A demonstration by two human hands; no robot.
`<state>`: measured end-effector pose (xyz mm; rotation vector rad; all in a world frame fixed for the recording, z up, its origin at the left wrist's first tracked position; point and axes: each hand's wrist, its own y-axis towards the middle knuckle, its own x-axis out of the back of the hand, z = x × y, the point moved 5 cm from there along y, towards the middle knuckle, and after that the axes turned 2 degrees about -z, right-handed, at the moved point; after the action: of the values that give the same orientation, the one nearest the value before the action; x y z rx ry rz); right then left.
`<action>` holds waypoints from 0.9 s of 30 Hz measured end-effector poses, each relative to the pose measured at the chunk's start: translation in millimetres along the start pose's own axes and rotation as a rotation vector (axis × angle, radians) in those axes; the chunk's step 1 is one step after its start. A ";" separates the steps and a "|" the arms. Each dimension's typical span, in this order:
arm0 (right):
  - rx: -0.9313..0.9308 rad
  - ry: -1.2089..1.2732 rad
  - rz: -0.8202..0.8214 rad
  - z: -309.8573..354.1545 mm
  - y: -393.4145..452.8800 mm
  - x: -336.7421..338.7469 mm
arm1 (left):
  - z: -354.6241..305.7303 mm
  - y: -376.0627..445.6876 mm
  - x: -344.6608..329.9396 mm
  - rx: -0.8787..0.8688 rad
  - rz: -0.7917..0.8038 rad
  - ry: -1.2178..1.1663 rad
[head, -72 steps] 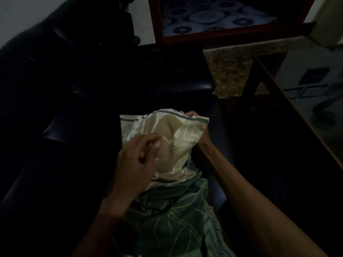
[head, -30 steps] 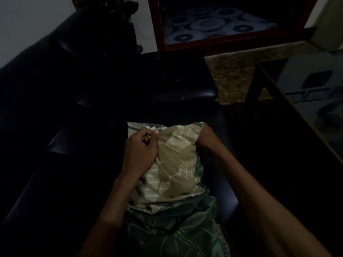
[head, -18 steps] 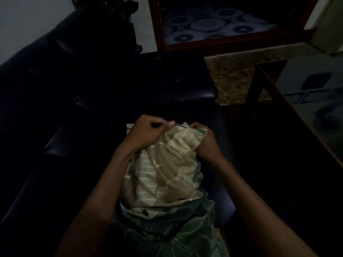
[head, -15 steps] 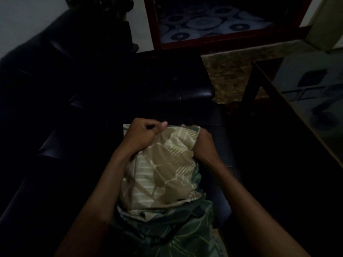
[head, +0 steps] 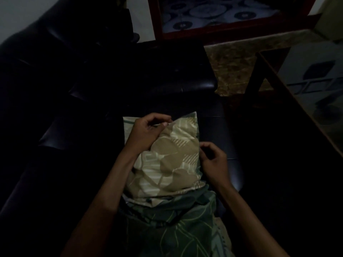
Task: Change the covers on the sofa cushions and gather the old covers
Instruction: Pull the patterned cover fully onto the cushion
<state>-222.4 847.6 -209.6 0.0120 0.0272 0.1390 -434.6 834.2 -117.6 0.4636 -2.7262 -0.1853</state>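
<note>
while the room is dim enough to hide most detail, the black leather sofa (head: 176,84) fills the left and middle of the view, its glossy seat carrying the work. the left hand (head: 148,132) sits on the upper left part of the beige leaf-patterned fabric cushion (head: 170,160), fingers curled shut and pinching the cover's far edge near the top seam. the cushion lies with its long axis running away from the person, plump and softly creased, its near end resting on a rumpled dark green leaf-print cloth (head: 178,229) that looks like another cover bunched toward the person's lap. the right hand (head: 213,162) hovers just beside the cushion's right edge, fingers loosely bent and holding nothing, perhaps brushing the seam. the pinched top edge is likely the opening, so the next move probably turns on that far end: it lies up and left of the free right hand, and the left hand is already there. further right stands a dark-framed glass-topped table (head: 304,101), smooth and reflective, well apart from the cushion.
</note>
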 end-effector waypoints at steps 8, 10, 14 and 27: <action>-0.357 0.187 -0.077 7.1 -24.6 31.3 | -1.4 -15.2 -2.9 -0.121 -0.105 0.302; -0.381 0.233 0.109 24.1 -34.7 22.1 | 19.7 -34.3 14.7 -0.055 -0.081 0.402; -0.231 -0.150 0.082 28.1 -27.5 9.5 | 63.5 -74.1 18.4 0.330 -0.019 0.293; -0.120 -0.706 -0.022 40.1 59.2 58.5 | 18.4 -92.2 -47.6 0.082 -0.316 0.513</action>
<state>-171.6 913.9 -170.2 -0.0597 -0.6854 0.1083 -372.7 765.3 -167.8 0.8368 -2.1548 -0.0275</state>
